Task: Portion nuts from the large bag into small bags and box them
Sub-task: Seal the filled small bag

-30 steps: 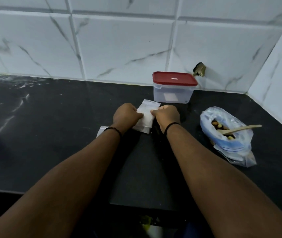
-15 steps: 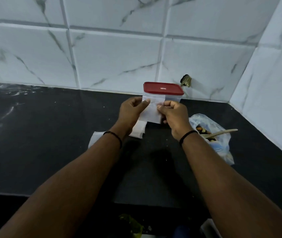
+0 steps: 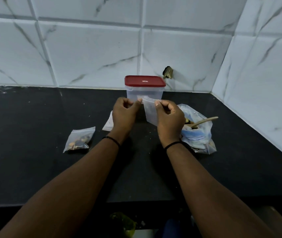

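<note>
An empty small clear bag [image 3: 149,112] hangs in the air above the black counter [image 3: 34,169]. My left hand [image 3: 124,113] pinches its top left corner and my right hand [image 3: 169,117] pinches its top right edge. Behind the bag stands a clear box with a red lid [image 3: 144,81], lid on. The large bag of nuts [image 3: 196,134] lies to the right of my right hand with a wooden spoon [image 3: 205,121] sticking out of it. A filled small bag [image 3: 79,140] lies on the counter to the left.
A stack of flat empty small bags [image 3: 108,124] lies partly hidden behind my left hand. White marble-look tiles [image 3: 85,48] close off the back and the right side. The counter's front edge [image 3: 136,202] runs below my forearms.
Both hands lifted one small bag off the stack and raised it in front of the box. The view shifted, bringing the filled small bag on the left into sight.
</note>
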